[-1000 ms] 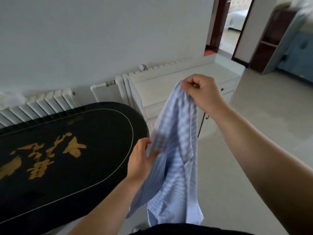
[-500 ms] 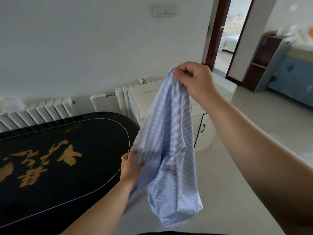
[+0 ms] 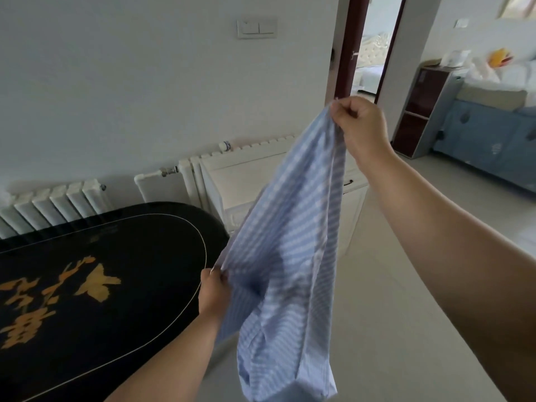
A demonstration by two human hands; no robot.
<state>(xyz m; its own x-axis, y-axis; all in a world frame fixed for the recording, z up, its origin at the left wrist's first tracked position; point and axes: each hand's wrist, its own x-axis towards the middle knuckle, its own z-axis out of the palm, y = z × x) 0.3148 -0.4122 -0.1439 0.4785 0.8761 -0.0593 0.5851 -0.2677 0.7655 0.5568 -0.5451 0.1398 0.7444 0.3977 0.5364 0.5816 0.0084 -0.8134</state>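
1. Right grip (image 3: 359, 126): fingers curled, thumb and fingers pinching the top corner of item 3. Held high, at the far end of the reach.

2. Left grip (image 3: 213, 291): fingers curled, pinching the left edge of item 3. Held low and near, in line with the rounded right end of item 4.

3. Light blue and white striped cloth garment (image 3: 290, 256): hangs in the air between the two grips. Its upper edge is drawn taut on a slant from low left to high right. The lower part sags in loose folds towards the near edge of view, over the floor, just right of item 4.

4. Black lacquered oval tabletop (image 3: 130, 242): glossy, with a thin pale line round the rim and gold painted motifs at left.

5. White ribbed radiator (image 3: 58, 201): against the far wall, behind item 4.

6. White low cabinet (image 3: 240, 181): right of the radiator, partly hidden behind item 3.

7. White wall switch plate (image 3: 256, 29): high on the pale far wall.

8. Dark brown door frame (image 3: 348, 44): far right, opening onto another room.

9. Pale tiled floor (image 3: 406, 314): right of item 4.

10. Arms: the right forearm comes in from the near right, stretched up and out. The left forearm rises from the near edge, its wrist bent up.
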